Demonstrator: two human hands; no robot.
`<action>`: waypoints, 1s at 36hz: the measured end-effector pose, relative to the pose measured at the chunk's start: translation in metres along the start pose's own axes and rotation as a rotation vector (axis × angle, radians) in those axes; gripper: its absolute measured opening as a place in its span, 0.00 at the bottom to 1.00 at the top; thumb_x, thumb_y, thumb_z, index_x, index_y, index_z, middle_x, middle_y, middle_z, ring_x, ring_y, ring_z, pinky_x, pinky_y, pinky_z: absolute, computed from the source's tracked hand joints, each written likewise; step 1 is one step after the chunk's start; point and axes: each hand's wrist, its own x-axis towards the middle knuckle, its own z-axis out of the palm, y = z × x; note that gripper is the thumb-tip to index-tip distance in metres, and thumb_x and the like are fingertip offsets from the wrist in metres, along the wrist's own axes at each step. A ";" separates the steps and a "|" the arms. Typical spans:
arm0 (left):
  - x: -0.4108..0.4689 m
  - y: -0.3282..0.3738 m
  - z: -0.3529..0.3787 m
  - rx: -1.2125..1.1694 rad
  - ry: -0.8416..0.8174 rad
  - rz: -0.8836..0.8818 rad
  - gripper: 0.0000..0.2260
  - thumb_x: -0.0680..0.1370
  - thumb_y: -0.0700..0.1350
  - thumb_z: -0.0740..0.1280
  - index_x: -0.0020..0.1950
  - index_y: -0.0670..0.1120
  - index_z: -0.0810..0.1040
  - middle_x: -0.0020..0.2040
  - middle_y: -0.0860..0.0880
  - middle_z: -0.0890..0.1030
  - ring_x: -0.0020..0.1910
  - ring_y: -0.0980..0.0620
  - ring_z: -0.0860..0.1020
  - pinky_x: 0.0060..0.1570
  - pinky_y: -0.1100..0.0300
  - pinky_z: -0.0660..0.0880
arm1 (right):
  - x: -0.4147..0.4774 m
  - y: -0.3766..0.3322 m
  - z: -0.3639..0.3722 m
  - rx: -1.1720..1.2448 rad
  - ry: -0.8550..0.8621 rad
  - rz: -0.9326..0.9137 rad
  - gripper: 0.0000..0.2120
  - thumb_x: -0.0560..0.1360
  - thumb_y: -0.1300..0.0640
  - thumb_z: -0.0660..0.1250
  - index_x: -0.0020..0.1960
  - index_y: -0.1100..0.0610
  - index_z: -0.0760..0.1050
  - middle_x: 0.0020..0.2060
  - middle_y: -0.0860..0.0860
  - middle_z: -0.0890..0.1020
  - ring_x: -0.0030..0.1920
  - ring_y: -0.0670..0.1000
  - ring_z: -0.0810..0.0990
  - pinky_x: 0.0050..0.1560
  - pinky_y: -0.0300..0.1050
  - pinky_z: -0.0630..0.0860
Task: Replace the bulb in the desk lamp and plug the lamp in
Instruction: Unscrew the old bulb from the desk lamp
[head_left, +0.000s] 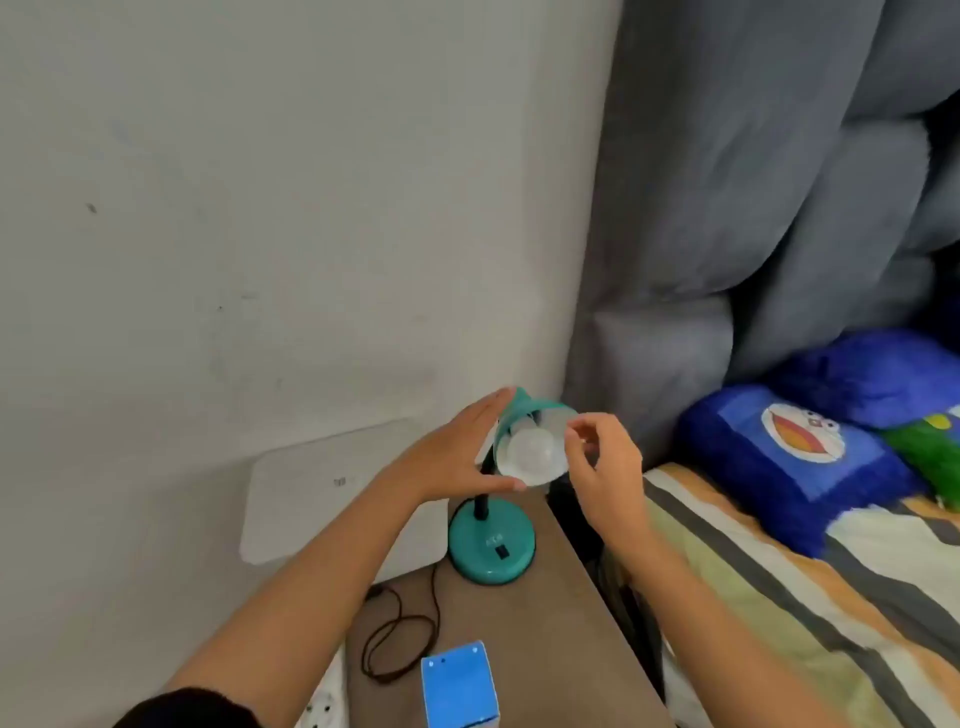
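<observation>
- The bed (779, 597), with its striped cover and blue cartoon pillow (789, 457), lies to the right of the desk lamp (491, 545), just past the edge of the brown surface (530, 639) the lamp stands on.
- The lamp's teal base sits at the far end of that surface, close to the wall; its teal shade (524, 410) is tilted up towards us, mouth open.
- A blue box (460, 686), probably the bulb's carton, stands on the near side of the lamp base.
- The dark cord (400, 639) lies coiled loose to the near left of the base, so we judge the lamp unplugged; a white socket strip (324, 701) shows below the coil.
- Our left hand (457, 457) cups the shade from the left, fingers spread, steadying it.
- Our right hand (602, 467) is at the shade's right rim, fingertips pinched together; whether they touch the bulb we cannot tell.
- The white bulb (530, 447) sits inside the shade's mouth.
- We judge the step to be turning the bulb in its socket; next we need a light grip on the globe, the shade held firm.
</observation>
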 end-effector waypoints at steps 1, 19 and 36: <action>0.001 0.000 0.005 -0.015 0.009 0.024 0.48 0.68 0.59 0.73 0.76 0.56 0.41 0.77 0.59 0.47 0.74 0.62 0.50 0.70 0.64 0.52 | -0.004 0.009 0.008 -0.012 -0.013 0.005 0.06 0.76 0.60 0.64 0.51 0.60 0.75 0.47 0.53 0.78 0.46 0.53 0.78 0.47 0.45 0.75; 0.020 -0.008 0.037 0.069 0.149 0.110 0.49 0.67 0.42 0.77 0.76 0.52 0.46 0.77 0.51 0.53 0.74 0.54 0.56 0.71 0.61 0.57 | 0.032 0.019 0.036 -0.060 -0.378 0.292 0.26 0.71 0.41 0.66 0.58 0.60 0.69 0.51 0.54 0.75 0.49 0.55 0.78 0.40 0.43 0.74; 0.024 -0.015 0.038 0.105 0.175 0.137 0.48 0.67 0.42 0.77 0.76 0.52 0.49 0.76 0.50 0.56 0.74 0.52 0.59 0.72 0.57 0.60 | 0.026 0.022 0.047 -0.465 -0.333 0.057 0.31 0.73 0.50 0.65 0.70 0.60 0.59 0.67 0.61 0.64 0.68 0.62 0.62 0.65 0.53 0.65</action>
